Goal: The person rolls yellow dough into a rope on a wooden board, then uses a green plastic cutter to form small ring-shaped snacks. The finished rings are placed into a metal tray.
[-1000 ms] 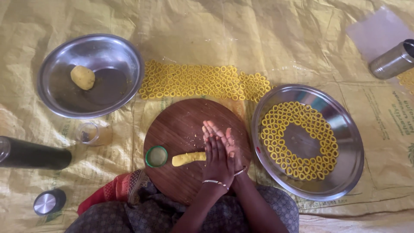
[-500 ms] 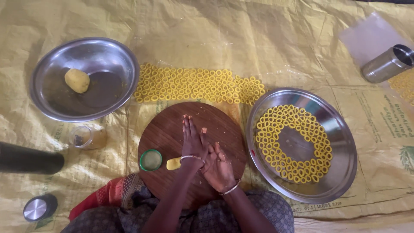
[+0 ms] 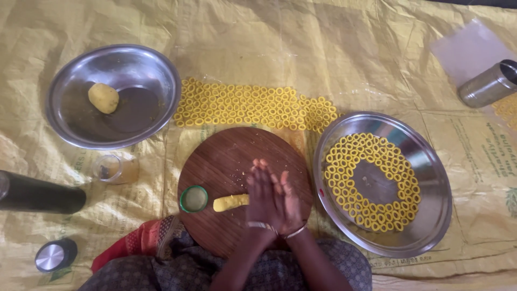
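Both hands, left over right, lie flat with fingers together, pressing a yellow dough roll on the round wooden board (neither grip pinches anything). Rolling seems underway; thinning it evenly likely needs light, steady pressure.

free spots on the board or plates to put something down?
Bare wood on the round board above the dough roll and hands. Left plate is free right of its dough ball. Right plate is crowded with rings, only its centre bare.
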